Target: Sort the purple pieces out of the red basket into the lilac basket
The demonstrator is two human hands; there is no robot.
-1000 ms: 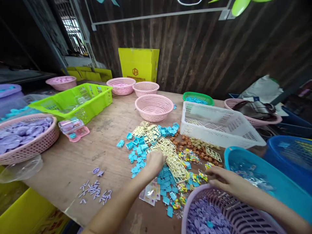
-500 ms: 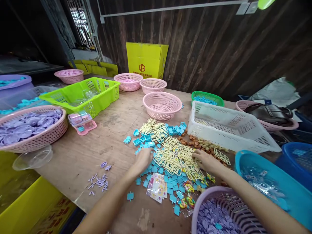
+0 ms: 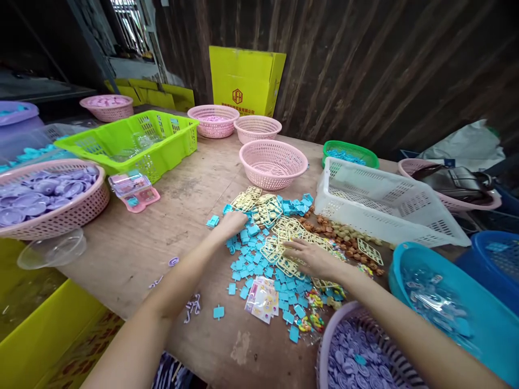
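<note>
My left hand is over the left edge of a heap of small blue plastic pieces, beside pale yellow moulded frames. Its fingers point down and are mostly hidden behind the back of the hand, so its grip does not show. Resting on a pile of more yellow frames, my right hand has its fingers stretched out and slightly spread. Printed cards and wrapped multicoloured bits lie among the blue pieces, nearer to me.
A pink basket and a white crate stand behind the heap. Brown pieces lie along the crate. To the right are a blue tub and a purple basket; a green crate and an open pink toy case are left.
My left hand has moved up and left to the edge of the blue pieces. My right hand has shifted left across the yellow frames, its fingers now stretched out. The camera view has tilted down slightly.
</note>
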